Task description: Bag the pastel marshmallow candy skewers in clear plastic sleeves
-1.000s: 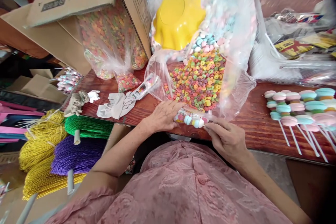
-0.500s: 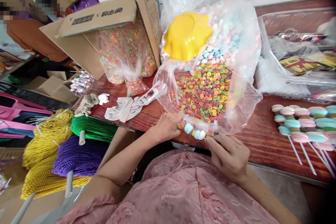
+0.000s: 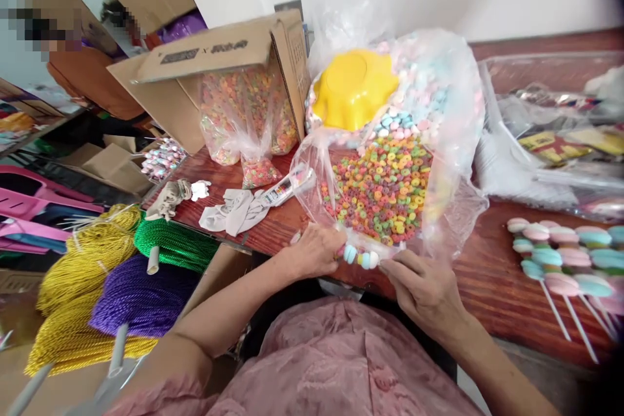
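Note:
A short string of candy beads (image 3: 361, 256), in blue, white, yellow and pink, is stretched level between my hands at the table's front edge. My left hand (image 3: 318, 251) has its fingers closed on the left end. At the right end, beside a white bead, the fingertips of my right hand (image 3: 423, 286) are pinched together on the string. Just beyond lies an open clear bag of small ring candies (image 3: 383, 188) in many colours. Behind it a yellow scalloped bowl (image 3: 355, 88) rests upside down on pastel candies (image 3: 429, 88) in another clear bag.
Candy sticks (image 3: 568, 257) lie on the red-brown table (image 3: 475, 273) at right, below a clear tray (image 3: 550, 172). At left are a cardboard box (image 3: 287, 65) with bagged candies, grey gloves (image 3: 236, 210), and yellow, purple and green cord bundles (image 3: 141, 296). People sit at the far left.
The view has tilted, so the table and its objects appear lower in the picture. Both hands still hold the bead string, which now sits more level.

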`<action>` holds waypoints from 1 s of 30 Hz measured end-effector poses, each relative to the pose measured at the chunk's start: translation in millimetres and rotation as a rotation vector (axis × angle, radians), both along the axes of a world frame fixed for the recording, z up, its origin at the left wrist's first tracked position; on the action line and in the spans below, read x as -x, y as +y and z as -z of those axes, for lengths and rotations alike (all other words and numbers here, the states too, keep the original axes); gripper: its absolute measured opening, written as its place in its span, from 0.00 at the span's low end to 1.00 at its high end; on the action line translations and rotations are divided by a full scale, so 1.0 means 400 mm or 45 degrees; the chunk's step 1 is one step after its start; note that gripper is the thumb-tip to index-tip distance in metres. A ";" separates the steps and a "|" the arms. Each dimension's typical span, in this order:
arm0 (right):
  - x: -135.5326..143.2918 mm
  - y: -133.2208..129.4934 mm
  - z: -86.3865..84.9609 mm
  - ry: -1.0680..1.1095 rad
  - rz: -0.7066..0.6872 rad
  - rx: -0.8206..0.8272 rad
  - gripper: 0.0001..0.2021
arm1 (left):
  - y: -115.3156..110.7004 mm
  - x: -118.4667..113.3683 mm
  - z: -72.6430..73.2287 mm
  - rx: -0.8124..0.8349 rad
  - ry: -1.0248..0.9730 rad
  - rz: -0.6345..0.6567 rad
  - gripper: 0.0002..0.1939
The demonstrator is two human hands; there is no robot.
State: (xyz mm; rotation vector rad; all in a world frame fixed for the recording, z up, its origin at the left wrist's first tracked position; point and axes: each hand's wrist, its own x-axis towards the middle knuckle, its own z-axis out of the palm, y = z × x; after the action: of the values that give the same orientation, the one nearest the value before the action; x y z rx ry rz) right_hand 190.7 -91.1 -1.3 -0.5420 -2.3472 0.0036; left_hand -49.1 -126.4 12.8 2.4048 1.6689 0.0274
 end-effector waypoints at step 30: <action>0.006 0.035 -0.115 -0.223 0.125 -0.118 0.10 | 0.107 -0.019 -0.099 -0.095 0.049 0.176 0.07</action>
State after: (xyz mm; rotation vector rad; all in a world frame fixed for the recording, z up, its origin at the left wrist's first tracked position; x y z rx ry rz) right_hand 188.4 -77.1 44.7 -0.6334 -2.4731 -0.2045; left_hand -41.6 -83.5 52.5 2.5860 1.5393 0.0218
